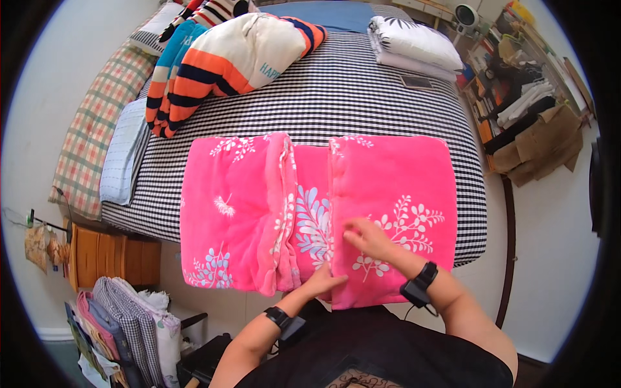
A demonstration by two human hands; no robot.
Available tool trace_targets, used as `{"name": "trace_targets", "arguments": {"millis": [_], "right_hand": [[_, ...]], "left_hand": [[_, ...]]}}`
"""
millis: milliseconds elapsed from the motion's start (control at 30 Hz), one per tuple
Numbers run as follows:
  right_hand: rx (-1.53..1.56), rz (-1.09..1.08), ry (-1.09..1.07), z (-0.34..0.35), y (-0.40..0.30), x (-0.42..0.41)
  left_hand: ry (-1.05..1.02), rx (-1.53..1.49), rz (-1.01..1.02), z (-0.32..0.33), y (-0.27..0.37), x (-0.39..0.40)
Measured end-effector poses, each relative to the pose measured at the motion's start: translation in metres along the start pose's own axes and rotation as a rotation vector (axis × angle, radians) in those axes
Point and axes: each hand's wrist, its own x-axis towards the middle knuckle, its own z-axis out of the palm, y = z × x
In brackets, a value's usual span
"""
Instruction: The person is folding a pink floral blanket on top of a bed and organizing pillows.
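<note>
A thick pink blanket point(398, 174) with white and pale blue leaf sprigs lies folded at the near side of a bed, its front part overhanging the edge. Its two sides are folded inward, and a narrow strip point(313, 167) of the lower layer shows between them. My left hand point(322, 282) is at the front of this gap, with the thumb against the right panel's edge; whether it pinches the cloth is unclear. Over the right panel is my right hand point(366, 237), slightly blurred, fingers bent and thumb apart, with nothing in it. Black bands are on both wrists.
The bed bears a black-and-white checked sheet point(339, 102), a striped fleece blanket point(218, 63), folded white bedding point(417, 46) and a tablet-like device point(416, 82). A wooden cabinet point(111, 254) and stacked folded textiles point(131, 325) stand left; a cluttered shelf point(485, 111) stands right.
</note>
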Motion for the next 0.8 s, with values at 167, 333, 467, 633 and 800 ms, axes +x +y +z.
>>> {"name": "trace_targets", "arguments": {"millis": [167, 333, 467, 633, 800], "right_hand": [[-0.588, -0.351, 0.114, 0.017, 0.0, 0.049], [-0.597, -0.193, 0.082, 0.049, 0.001, 0.069], [0.093, 0.031, 0.114, 0.11, -0.024, 0.083], [0.189, 0.55, 0.094, 0.193, -0.056, 0.115], [0.689, 0.166, 0.115, 0.174, -0.064, 0.1]], "left_hand": [[0.141, 0.637, 0.114, 0.0, 0.015, -0.009], [0.454, 0.222, 0.303, -0.098, 0.051, -0.084], [1.319, 0.725, 0.323, -0.241, 0.085, -0.142], [1.314, 0.996, 0.141, -0.336, 0.068, -0.138], [1.092, 0.89, 0.155, -0.362, 0.071, -0.12]]}}
